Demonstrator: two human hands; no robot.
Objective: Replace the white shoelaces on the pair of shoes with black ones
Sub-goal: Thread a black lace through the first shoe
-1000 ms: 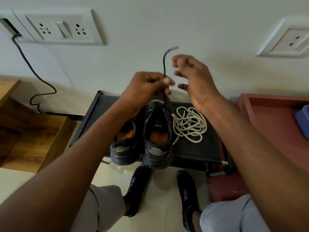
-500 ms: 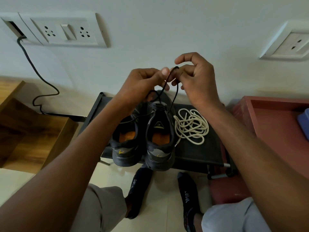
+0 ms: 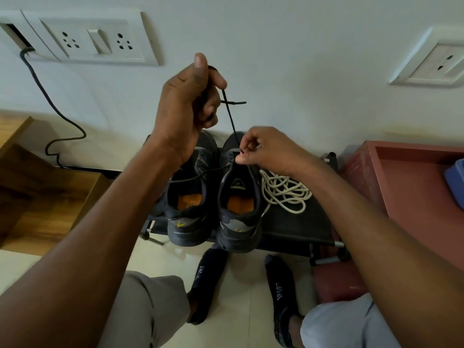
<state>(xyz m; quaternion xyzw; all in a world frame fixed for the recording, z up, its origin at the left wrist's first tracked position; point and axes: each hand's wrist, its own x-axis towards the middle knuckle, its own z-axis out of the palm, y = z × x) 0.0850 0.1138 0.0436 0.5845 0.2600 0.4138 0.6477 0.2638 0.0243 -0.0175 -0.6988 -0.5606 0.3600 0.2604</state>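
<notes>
At frame centre, the left hand (image 3: 190, 106) grips the black lace (image 3: 231, 121) raised above the right-hand shoe (image 3: 238, 197); the right hand (image 3: 266, 149) pinches it at the eyelets below.

Hidden and cropped parts, head view
Toe of dark grey left shoe (image 3: 187, 197) covered by left hand (image 3: 187, 106); blue box (image 3: 455, 183) cut by right edge; right-hand fingertips (image 3: 242, 151) curled, contact unresolved.
</notes>
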